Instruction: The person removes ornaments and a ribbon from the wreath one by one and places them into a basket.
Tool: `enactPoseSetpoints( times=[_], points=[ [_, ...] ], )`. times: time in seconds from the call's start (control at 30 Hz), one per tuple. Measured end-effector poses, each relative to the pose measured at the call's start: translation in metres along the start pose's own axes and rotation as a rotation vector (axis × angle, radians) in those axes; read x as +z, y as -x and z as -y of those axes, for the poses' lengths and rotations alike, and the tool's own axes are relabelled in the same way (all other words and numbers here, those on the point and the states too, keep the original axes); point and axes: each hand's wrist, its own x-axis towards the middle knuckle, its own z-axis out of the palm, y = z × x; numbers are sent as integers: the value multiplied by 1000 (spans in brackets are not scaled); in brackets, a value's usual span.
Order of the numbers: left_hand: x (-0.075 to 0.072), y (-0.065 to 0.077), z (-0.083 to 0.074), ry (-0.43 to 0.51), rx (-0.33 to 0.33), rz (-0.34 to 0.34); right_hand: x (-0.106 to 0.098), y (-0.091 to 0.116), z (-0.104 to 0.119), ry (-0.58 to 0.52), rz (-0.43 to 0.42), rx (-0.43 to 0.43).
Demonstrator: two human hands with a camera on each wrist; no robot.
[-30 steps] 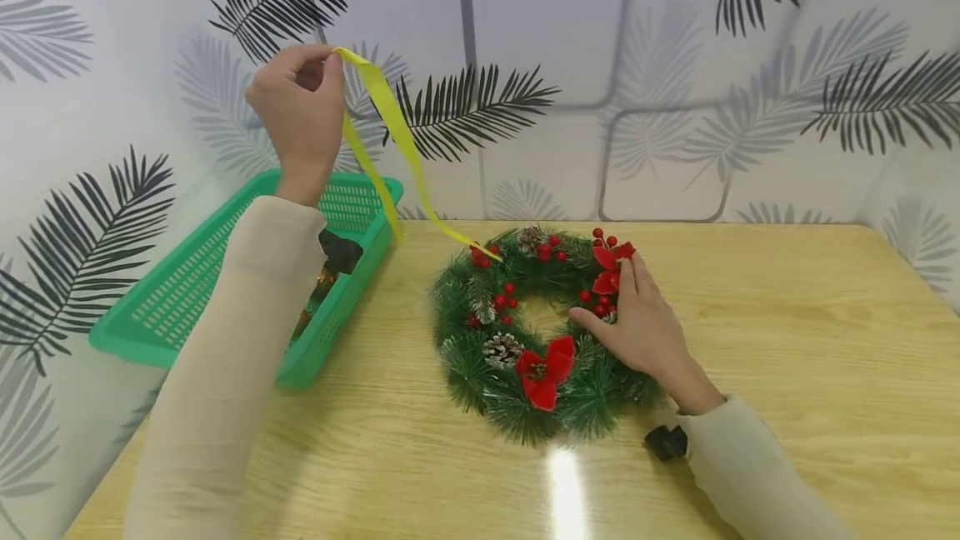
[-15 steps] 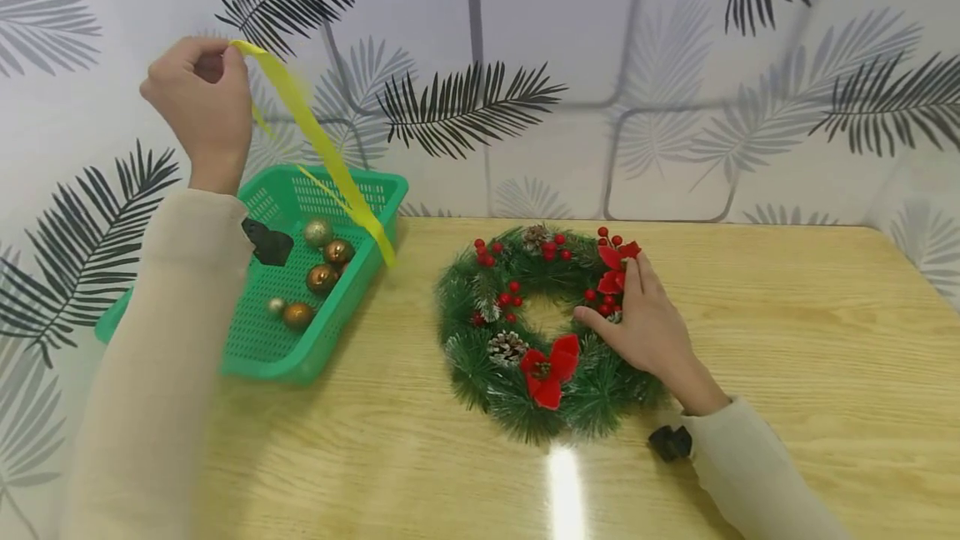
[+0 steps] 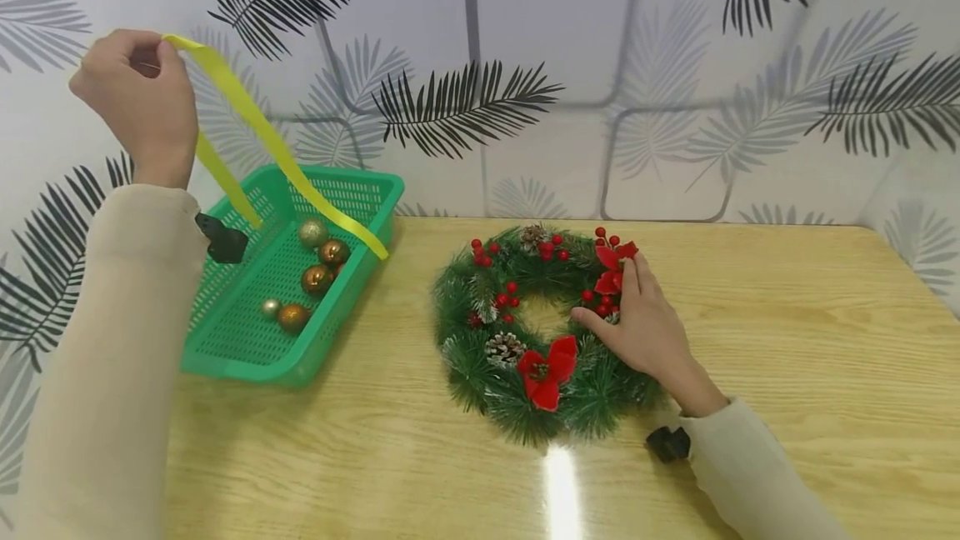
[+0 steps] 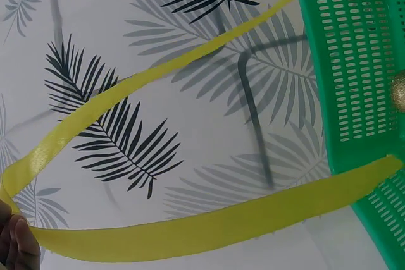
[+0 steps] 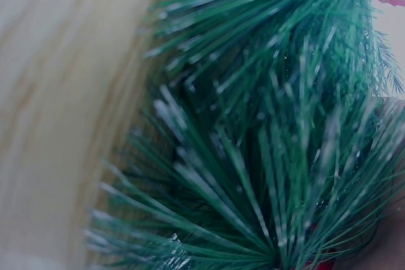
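Note:
High at the left of the head view, my left hand (image 3: 142,94) pinches a yellow ribbon (image 3: 251,111) between thumb and fingertips. Two lengths hang from the pinch: one drops into the green basket (image 3: 386,190), the longer one slants across the basket to its right rim. In the left wrist view the ribbon (image 4: 145,239) spreads out from the fingertips in two strands. My right hand (image 3: 641,327) rests with extended fingers on the right side of a green Christmas wreath (image 3: 480,373), fingertips at a red flower (image 3: 611,273). Pine needles (image 5: 272,156) fill the right wrist view.
Several gold and copper baubles (image 3: 317,279) lie in the basket at the table's left. The wreath also bears red berries, pine cones (image 3: 504,350) and another red flower (image 3: 547,373). A leaf-patterned wall (image 3: 540,23) stands behind the wooden table (image 3: 787,298).
My left hand has moved left with the ribbon, whose end has come away from the wreath to the basket's rim. The baubles have come into sight. My right hand stays on the wreath.

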Motion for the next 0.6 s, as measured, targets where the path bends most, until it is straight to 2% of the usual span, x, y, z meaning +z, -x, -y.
enactPoseSetpoints(
  times=[0.07,0.3,0.43,0.6],
  points=[
    [1,1,3,-6,-15,17,-1,0,1,0,0,1],
    [19,16,29,-72,53,112,-2,0,1,-3,-4,-4],
    [27,33,44,-111,60,202,0,0,1,1,-1,-3],
    [37,54,61,-137,109,333,-1,1,1,-3,7,3]
  ],
)
